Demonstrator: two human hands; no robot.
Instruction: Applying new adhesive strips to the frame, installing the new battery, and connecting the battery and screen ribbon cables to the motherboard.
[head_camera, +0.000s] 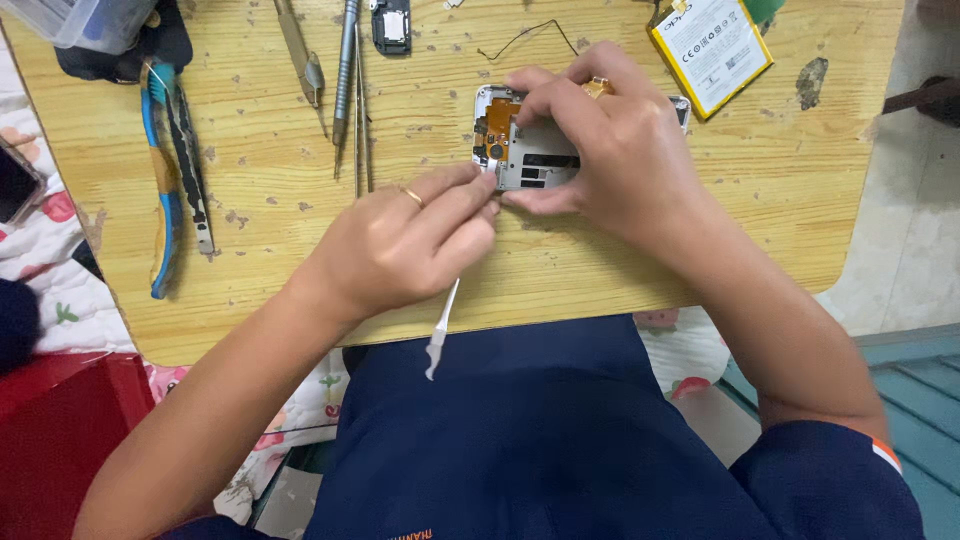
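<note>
Scene: a person is sitting at a scarred wooden desk (300, 250), seen from above, working on an opened phone.
Thing in hand: the phone frame (525, 150) is lying flat on the desk near its middle, its back off, showing grey metal shielding and an orange flex strip.
Right hand: the right hand (610, 150) is arching over the frame, its grip pinching the frame's upper and lower edges and holding it down.
Left hand: the left hand (410, 245) is holding a thin white plastic tool (441, 330), grip closed on it like a pen, the tip touching the frame's left edge; a ring is showing on one finger.
Handling: the frame is looking light and stiff but delicate, and the flex strip and small parts are likely tearing easily, so the bare metal edges are seeming the safest place to hold.
Around: a flat battery (712, 45) is lying well apart at the upper right, a thin black wire (528, 35) just above the frame.
Tools: tweezers (300, 50), a metal screwdriver (346, 70) and a blue-handled tool (165, 180) are lying to the left.
</note>
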